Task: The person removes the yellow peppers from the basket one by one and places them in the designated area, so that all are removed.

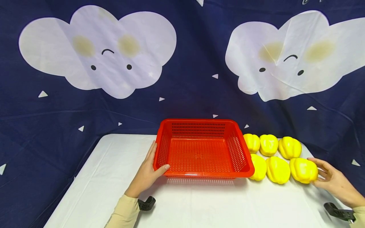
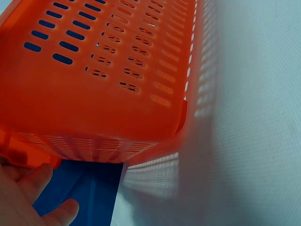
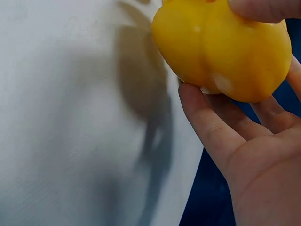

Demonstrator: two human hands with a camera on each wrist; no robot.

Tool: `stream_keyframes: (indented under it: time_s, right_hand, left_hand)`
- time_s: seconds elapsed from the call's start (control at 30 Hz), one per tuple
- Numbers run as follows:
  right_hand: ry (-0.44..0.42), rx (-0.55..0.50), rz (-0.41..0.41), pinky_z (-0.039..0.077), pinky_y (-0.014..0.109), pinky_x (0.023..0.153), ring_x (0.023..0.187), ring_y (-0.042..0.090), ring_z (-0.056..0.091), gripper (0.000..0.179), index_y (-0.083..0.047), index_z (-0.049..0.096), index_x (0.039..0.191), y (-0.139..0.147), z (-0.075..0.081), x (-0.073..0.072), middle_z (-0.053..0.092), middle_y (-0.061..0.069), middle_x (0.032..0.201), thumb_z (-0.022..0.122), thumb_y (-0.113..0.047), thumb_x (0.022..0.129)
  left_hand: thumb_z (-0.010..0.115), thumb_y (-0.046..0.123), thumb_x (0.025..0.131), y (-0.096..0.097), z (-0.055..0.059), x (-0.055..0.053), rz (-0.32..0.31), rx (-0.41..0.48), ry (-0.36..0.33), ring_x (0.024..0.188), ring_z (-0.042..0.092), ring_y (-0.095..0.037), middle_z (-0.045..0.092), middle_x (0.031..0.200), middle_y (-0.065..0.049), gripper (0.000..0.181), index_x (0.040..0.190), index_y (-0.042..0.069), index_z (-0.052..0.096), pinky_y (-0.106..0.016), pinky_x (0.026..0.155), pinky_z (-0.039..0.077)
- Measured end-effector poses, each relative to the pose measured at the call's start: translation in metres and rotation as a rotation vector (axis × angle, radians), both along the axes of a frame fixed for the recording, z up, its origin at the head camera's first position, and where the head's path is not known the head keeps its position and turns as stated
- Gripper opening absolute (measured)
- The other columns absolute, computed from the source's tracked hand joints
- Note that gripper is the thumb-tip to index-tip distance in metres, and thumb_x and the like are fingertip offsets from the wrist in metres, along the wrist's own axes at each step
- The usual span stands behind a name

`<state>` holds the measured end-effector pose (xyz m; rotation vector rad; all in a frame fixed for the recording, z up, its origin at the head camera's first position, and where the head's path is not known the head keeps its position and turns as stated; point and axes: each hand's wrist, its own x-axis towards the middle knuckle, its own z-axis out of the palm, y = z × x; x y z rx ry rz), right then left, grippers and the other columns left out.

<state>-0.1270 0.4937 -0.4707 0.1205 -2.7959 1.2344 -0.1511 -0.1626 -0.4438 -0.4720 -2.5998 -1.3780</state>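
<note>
A red plastic basket [image 1: 199, 174] with slotted walls sits on the white table. My left hand [image 1: 145, 174] holds its near left corner, thumb over the rim and fingers along the left side. In the left wrist view the fingertips [image 2: 40, 181] lie against the rim. My right hand [image 1: 336, 182] grips a yellow bell pepper [image 1: 303, 171], the near right one in a group of several. The right wrist view shows the thumb on one side of this pepper [image 3: 225, 52] and fingers on the other. A shadow lies beside it on the cloth.
More yellow bell peppers [image 1: 278, 170] stand in two rows right of the basket, the leftmost partly hidden by its rim. A dark blue curtain [image 1: 194, 63] with cloud prints hangs behind the table [image 1: 199, 205]. Black straps [image 1: 146, 203] circle both wrists.
</note>
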Motion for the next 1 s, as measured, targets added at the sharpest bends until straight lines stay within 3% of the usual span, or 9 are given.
stream_keyframes:
  time_s: [0.1,0.2,0.27,0.37,0.6,0.73,0.8,0.93,1.0]
  right_hand:
    - [-0.026,0.012,-0.005,0.044,0.006,0.073,0.125,-0.008,0.033,0.094,-0.010,0.026,0.158,0.001,-0.003,-0.002,0.028,-0.034,0.127,0.075,0.006,0.079]
    - [-0.059,0.026,-0.009,0.050,0.012,0.076,0.146,0.033,0.029,0.094,-0.001,0.023,0.157,0.001,-0.004,-0.006,0.031,-0.028,0.133,0.075,0.005,0.079]
    - [-0.077,0.034,-0.017,0.050,0.012,0.076,0.138,0.061,0.024,0.094,0.005,0.020,0.155,0.000,-0.003,-0.008,0.031,-0.026,0.134,0.074,0.006,0.078]
    - [-0.090,0.036,-0.024,0.051,0.012,0.075,0.131,0.069,0.022,0.094,0.010,0.018,0.153,-0.001,-0.002,-0.010,0.031,-0.026,0.133,0.074,0.006,0.077]
    - [-0.086,0.028,-0.009,0.042,0.006,0.072,0.124,0.067,0.028,0.088,0.013,0.018,0.151,-0.004,0.001,-0.009,0.027,-0.034,0.127,0.069,0.010,0.080]
    - [-0.077,0.061,-0.003,0.043,0.008,0.074,0.128,0.045,0.038,0.086,0.011,0.020,0.152,-0.003,0.001,-0.008,0.026,-0.036,0.126,0.069,0.008,0.081]
    - [-0.070,0.064,0.007,0.046,0.010,0.075,0.123,0.019,0.045,0.086,0.009,0.021,0.153,-0.001,0.000,-0.008,0.026,-0.036,0.127,0.069,0.007,0.082]
    - [-0.058,0.047,0.032,0.046,0.010,0.074,0.103,-0.014,0.035,0.090,0.004,0.020,0.157,0.004,-0.005,-0.011,0.029,-0.034,0.132,0.069,0.007,0.082]
    - [-0.072,0.041,0.031,0.044,0.010,0.074,0.108,-0.011,0.038,0.091,0.001,0.019,0.158,0.005,-0.007,-0.013,0.032,-0.029,0.138,0.069,0.006,0.083]
  left_hand:
    - [0.069,0.049,0.092,0.000,0.000,0.000,-0.002,0.001,-0.001,0.153,0.013,-0.026,0.002,0.168,0.000,0.101,0.162,0.006,0.009,-0.055,0.120,0.019]
    - [0.069,0.049,0.092,0.000,-0.001,0.000,-0.003,0.002,0.001,0.153,0.013,-0.026,0.002,0.168,0.001,0.101,0.162,0.006,0.009,-0.055,0.120,0.019]
    - [0.069,0.049,0.092,0.000,-0.001,0.000,-0.004,0.001,0.001,0.153,0.013,-0.026,0.002,0.168,0.001,0.101,0.162,0.007,0.009,-0.055,0.120,0.019]
    - [0.069,0.049,0.092,0.000,-0.001,0.000,-0.002,0.002,0.002,0.153,0.013,-0.026,0.002,0.168,0.001,0.101,0.162,0.006,0.009,-0.055,0.120,0.019]
    - [0.070,0.048,0.092,0.000,-0.001,0.000,-0.003,0.002,0.004,0.153,0.013,-0.026,0.002,0.168,0.000,0.101,0.162,0.006,0.010,-0.055,0.120,0.018]
    - [0.070,0.049,0.092,0.000,-0.001,0.000,-0.002,0.000,0.006,0.153,0.013,-0.026,0.002,0.168,0.000,0.101,0.162,0.005,0.010,-0.055,0.120,0.019]
    - [0.070,0.049,0.092,0.000,-0.002,0.000,-0.001,-0.001,0.008,0.153,0.013,-0.027,0.003,0.168,0.000,0.101,0.162,0.005,0.010,-0.055,0.120,0.019]
    - [0.070,0.048,0.092,0.000,-0.002,0.000,0.001,0.002,0.014,0.153,0.014,-0.027,0.003,0.168,0.000,0.101,0.162,0.006,0.011,-0.055,0.119,0.019]
    - [0.070,0.048,0.092,0.000,-0.002,-0.001,0.001,0.003,0.016,0.153,0.014,-0.027,0.003,0.168,0.000,0.101,0.162,0.006,0.011,-0.055,0.119,0.019]
